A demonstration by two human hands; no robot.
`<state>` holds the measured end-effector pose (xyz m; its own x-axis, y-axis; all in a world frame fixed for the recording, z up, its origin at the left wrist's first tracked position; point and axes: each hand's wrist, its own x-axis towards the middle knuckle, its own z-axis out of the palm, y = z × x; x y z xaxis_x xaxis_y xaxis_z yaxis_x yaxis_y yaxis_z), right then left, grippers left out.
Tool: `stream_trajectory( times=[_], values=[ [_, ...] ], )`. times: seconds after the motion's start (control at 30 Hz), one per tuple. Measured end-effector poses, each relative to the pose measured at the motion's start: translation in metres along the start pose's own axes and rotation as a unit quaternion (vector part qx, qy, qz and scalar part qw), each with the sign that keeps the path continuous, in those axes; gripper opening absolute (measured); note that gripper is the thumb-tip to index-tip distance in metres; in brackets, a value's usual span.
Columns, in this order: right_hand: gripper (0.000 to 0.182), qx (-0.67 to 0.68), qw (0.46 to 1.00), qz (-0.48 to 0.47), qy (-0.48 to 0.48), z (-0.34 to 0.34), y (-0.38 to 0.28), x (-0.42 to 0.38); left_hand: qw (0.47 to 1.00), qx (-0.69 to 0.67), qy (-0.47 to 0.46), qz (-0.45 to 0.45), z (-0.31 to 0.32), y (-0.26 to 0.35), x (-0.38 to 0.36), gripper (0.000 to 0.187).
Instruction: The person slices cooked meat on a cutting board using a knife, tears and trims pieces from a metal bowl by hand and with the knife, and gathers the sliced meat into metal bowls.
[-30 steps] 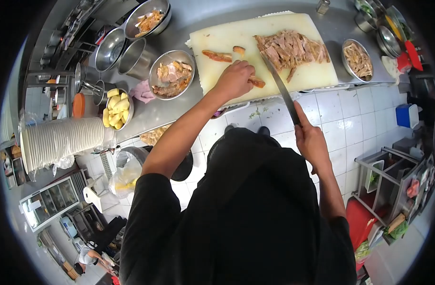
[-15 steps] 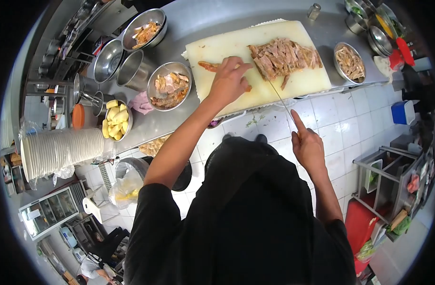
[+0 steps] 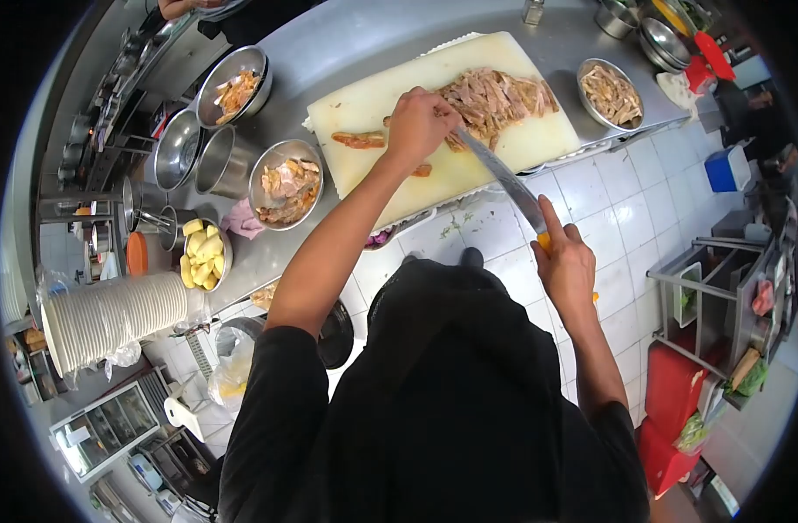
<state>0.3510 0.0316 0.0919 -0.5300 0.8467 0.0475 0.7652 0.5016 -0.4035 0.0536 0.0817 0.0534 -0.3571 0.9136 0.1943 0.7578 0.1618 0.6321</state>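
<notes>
My right hand (image 3: 565, 267) grips a large knife (image 3: 506, 179) by its yellow handle, the index finger stretched along toward the blade. The blade points up and left, its tip at the left end of a heap of sliced cooked meat (image 3: 502, 94) on a white cutting board (image 3: 373, 94). Just left of that tip, my left hand (image 3: 419, 127) has its fingers bent and closed against the end of the meat; the palm hides what lies under it. A browned strip of meat (image 3: 357, 139) and a smaller piece (image 3: 422, 170) lie near this hand.
A bowl of meat strips (image 3: 611, 96) stands right of the board. To the left are a bowl of meat pieces (image 3: 286, 185), several metal bowls, peeled potatoes (image 3: 205, 255) and stacked plates (image 3: 116, 311). A person's hand (image 3: 177, 7) shows at the top left.
My left hand has moved right across the board to the end of the meat heap. The knife has turned, showing its flat side. The whole view has shifted slightly.
</notes>
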Motion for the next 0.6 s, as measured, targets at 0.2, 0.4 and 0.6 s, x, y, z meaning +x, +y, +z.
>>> stream_trajectory(
  times=[0.2,0.4,0.6],
  values=[
    [0.076,-0.003,1.0,-0.013,0.003,0.003,0.003,0.001,0.998,-0.004,-0.068,0.01,0.012,-0.014,0.023,0.021],
    [0.082,-0.005,1.0,0.018,-0.006,0.003,0.006,0.003,0.991,0.016,-0.096,0.091,-0.02,0.006,0.021,0.028],
    [0.085,-0.006,0.999,0.037,-0.028,-0.002,0.001,0.012,0.98,0.068,-0.141,0.12,-0.007,0.01,0.024,0.027]
  ],
)
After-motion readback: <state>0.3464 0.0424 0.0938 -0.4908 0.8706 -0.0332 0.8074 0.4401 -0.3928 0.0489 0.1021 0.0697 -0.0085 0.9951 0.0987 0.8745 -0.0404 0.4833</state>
